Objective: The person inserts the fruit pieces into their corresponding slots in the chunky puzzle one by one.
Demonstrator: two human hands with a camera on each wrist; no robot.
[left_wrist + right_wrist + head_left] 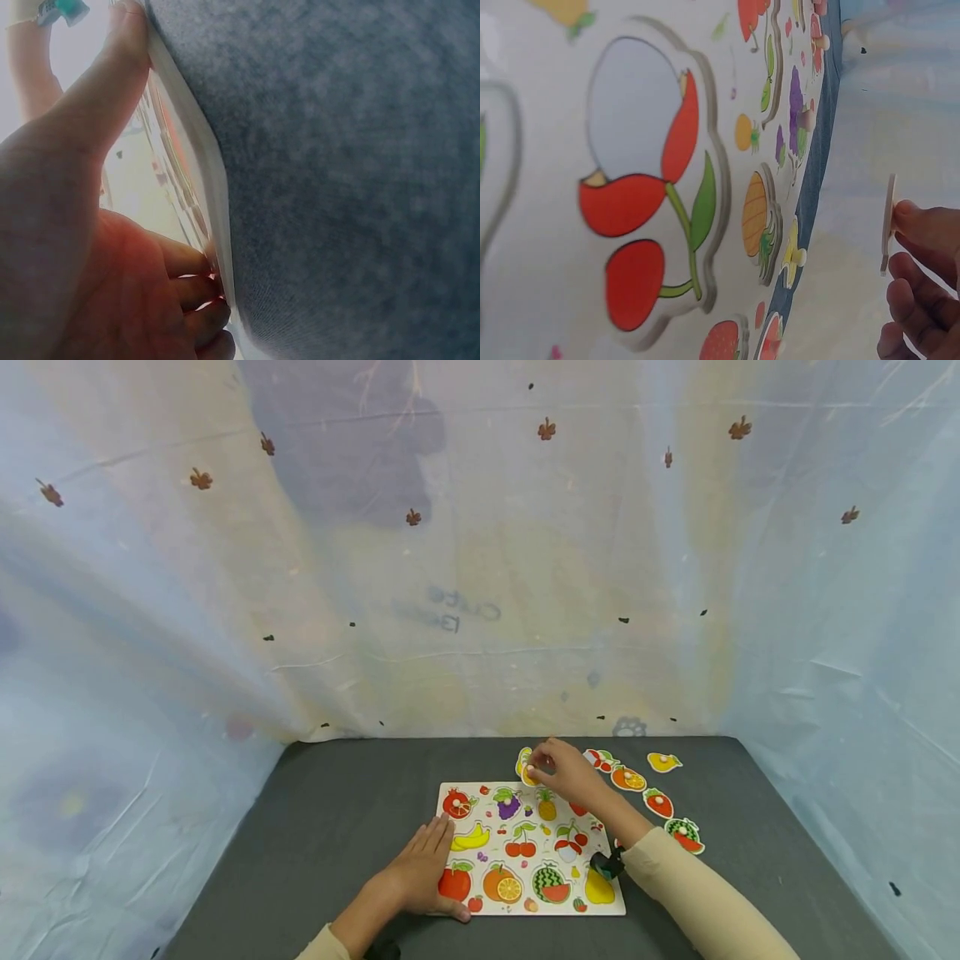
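A white fruit puzzle board (536, 864) lies on the dark table. My left hand (423, 868) rests along its left side, fingers extended onto the surface and thumb by the near corner; the left wrist view shows thumb and fingertips at the board's edge. Over the far edge, my right hand (566, 772) pinches a yellow-orange puzzle piece (529, 776) between thumb and fingers. That piece appears edge-on in the right wrist view, its printed face hidden. Knobbed pomegranate (457, 804) and grape (507, 803) pieces sit in the board. Pineapple (547, 808) and cherry pictures show in recesses.
Beyond the board, a yellow piece (522, 758) lies near my right hand. To the right are loose cherry (600, 760), orange (628, 778), pear (663, 762), strawberry (658, 803) and watermelon (684, 835) pieces. A patterned curtain (480, 568) hangs behind the table.
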